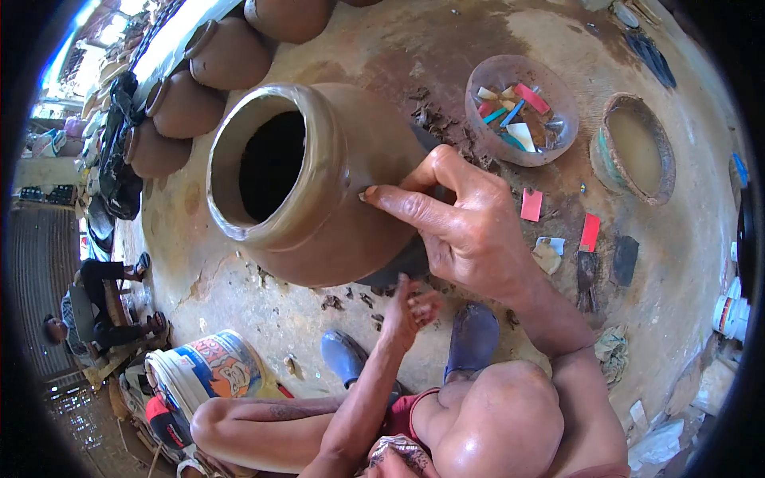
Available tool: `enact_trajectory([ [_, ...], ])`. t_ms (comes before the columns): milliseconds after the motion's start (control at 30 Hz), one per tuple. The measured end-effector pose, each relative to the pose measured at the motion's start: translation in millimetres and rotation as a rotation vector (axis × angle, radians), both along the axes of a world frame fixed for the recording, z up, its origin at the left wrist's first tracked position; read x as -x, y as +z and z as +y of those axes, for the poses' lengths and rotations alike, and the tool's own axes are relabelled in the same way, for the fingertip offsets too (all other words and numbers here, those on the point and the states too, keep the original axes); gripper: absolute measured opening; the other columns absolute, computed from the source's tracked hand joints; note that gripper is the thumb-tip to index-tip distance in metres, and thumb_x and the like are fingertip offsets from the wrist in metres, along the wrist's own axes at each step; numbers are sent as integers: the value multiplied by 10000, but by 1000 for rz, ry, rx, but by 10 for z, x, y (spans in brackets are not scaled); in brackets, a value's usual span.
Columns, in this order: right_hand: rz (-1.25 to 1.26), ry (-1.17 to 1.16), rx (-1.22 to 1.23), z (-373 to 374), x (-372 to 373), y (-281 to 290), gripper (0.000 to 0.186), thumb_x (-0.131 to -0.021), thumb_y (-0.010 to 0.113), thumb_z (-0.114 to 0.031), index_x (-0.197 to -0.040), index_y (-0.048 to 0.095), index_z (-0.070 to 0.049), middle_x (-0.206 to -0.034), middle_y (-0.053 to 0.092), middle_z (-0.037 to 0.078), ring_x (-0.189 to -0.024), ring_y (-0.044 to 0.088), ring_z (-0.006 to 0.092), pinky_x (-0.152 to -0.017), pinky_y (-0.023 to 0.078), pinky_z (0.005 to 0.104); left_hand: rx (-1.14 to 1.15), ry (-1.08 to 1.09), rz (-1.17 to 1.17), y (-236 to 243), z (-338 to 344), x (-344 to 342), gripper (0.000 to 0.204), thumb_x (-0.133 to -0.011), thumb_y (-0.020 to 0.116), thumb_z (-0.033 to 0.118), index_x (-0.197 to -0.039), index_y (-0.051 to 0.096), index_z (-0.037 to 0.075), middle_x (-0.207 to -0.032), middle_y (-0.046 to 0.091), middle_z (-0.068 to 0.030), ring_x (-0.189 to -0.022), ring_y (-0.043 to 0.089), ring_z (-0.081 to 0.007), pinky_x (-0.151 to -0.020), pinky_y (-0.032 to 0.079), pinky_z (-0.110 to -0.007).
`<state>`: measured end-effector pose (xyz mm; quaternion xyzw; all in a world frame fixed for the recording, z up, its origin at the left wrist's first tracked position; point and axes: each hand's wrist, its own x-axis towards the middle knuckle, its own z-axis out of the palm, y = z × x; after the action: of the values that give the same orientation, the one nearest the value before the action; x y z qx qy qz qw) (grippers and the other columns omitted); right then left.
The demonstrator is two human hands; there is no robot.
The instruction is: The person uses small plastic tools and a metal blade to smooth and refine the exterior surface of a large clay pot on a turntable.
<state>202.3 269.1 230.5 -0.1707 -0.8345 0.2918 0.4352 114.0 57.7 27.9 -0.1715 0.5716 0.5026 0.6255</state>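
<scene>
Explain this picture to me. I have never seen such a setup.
There is no machine, only a person's two bare hands. A wide camera worn on the head looks down, which bends straight edges. The right hand appears to touch the outside of a brown clay pot; the left hand is lower, near the pot. Whether either grips it is unclear. On the floor are a plastic bowl of coloured scraps and a basin of cloudy liquid. More clay pots sit at upper left.
</scene>
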Motion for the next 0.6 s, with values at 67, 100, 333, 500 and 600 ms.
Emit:
enact_trajectory([
  [67,27,-8,-8,-11,-22,12,427,-748,700,88,-1106,791,-127,-861,629,86,-708,643,240,-601,528,348,-170,185,57,-16,76,285,622,-1016,476,620,-1344,541,96,-1154,714,-76,-963,718,-218,-742,593,-373],
  [100,35,-19,-13,-18,-39,-14,430,-746,701,91,-1105,791,-127,-862,633,87,-708,643,238,-601,528,347,-149,249,121,89,179,492,564,-1028,476,572,-1315,560,93,-1113,726,-63,-927,723,-203,-709,590,-361],
  [333,120,-68,30,-138,24,-114,445,-741,721,85,-1121,794,-132,-860,635,75,-694,634,199,-585,519,312,-59,461,280,-156,152,321,502,-1029,539,484,-1332,541,84,-1085,705,-128,-913,714,-228,-607,565,-355],
  [500,113,-119,82,-217,-94,-169,456,-739,729,85,-1139,793,-126,-867,639,77,-678,619,163,-554,502,278,-77,432,161,-62,162,113,585,-1026,514,551,-1376,500,83,-1195,671,-138,-979,708,-264,-702,581,-409],
  [600,175,-104,96,-314,-38,-162,477,-717,726,82,-1146,790,-116,-871,640,81,-669,616,168,-543,506,276,-263,495,251,-124,192,668,593,-1030,509,543,-1407,478,87,-1269,636,-156,-1011,699,-286,-789,582,-444],
])
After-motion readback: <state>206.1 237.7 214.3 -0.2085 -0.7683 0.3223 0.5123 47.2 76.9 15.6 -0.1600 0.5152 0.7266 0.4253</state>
